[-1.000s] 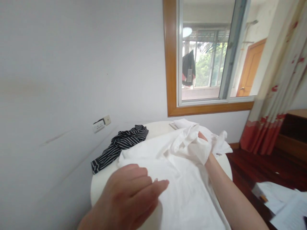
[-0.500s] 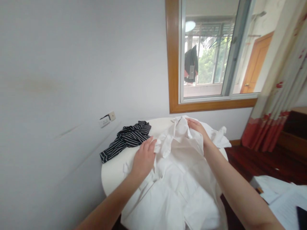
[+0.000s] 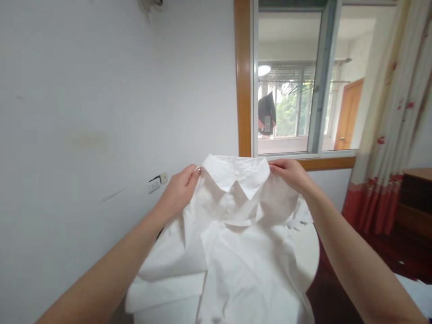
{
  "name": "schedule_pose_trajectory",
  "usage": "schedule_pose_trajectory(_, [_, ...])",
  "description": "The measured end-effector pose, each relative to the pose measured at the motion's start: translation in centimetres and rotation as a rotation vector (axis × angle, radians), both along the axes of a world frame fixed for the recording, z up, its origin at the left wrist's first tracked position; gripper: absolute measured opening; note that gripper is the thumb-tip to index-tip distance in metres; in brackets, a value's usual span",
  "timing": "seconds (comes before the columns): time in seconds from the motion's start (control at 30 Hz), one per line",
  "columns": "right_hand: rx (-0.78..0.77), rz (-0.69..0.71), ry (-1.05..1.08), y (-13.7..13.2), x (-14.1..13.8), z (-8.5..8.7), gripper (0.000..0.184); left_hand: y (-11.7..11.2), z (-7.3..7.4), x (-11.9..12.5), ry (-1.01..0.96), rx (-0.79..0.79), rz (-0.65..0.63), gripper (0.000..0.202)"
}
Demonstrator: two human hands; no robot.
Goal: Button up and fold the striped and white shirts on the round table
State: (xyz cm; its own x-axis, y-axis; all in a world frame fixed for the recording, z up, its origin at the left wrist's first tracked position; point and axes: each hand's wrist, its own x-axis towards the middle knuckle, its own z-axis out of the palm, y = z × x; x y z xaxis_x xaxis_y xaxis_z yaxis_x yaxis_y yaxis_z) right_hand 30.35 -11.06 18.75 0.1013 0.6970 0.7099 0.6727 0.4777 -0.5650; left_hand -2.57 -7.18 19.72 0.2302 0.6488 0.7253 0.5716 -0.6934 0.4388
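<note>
A white collared shirt (image 3: 236, 252) hangs spread between my two hands, its pointed collar at the top facing me. My left hand (image 3: 182, 186) pinches the shoulder left of the collar. On the other side, my right hand (image 3: 286, 173) grips the right shoulder between thumb and fingers. The lower part of the shirt drapes down toward me over the round white table (image 3: 308, 252), and one cuffed sleeve hangs at the lower left. Most of the tabletop is hidden behind the cloth.
Behind the table is a white wall with a socket (image 3: 155, 184). A wood-framed window (image 3: 245, 90) and a cream and red curtain (image 3: 367, 198) are at the right. White papers (image 3: 415, 290) show at the lower right edge, above a dark red floor.
Both hands have moved apart and lifted the shirt, which was bunched on the table; its collar now stands open to view. The black striped garment is now hidden behind it. The view has tilted up.
</note>
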Motion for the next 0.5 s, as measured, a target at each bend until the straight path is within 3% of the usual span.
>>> schedule_pose_trajectory(0.07, [0.070,-0.079,-0.053,-1.2,-0.2,1.5,0.027,-1.9,2.0,-0.4,0.143,0.143,0.117,0.032])
schedule_pose_trajectory(0.13, [0.192,-0.188,-0.128,-2.4,-0.7,2.9,0.027,-3.7,3.8,-0.8,0.213,0.165,0.137,0.032])
schedule_pose_trajectory(0.2, [0.347,-0.276,-0.225,-3.5,-1.3,4.2,0.026,-5.3,5.4,-1.1,0.221,0.107,0.073,0.036])
schedule_pose_trajectory(0.3, [0.579,-0.333,-0.316,-4.1,-2.1,5.6,0.027,-6.3,7.3,-1.6,0.113,-0.086,-0.120,0.046])
schedule_pose_trajectory(0.4, [0.698,-0.348,-0.318,-2.9,-2.2,5.9,0.029,-5.0,7.8,-1.9,0.055,-0.251,-0.245,0.055])
schedule_pose_trajectory(0.5, [0.635,-0.355,-0.334,0.0,-2.2,4.2,0.030,-1.2,5.9,-2.0,0.186,-0.215,-0.150,0.054])
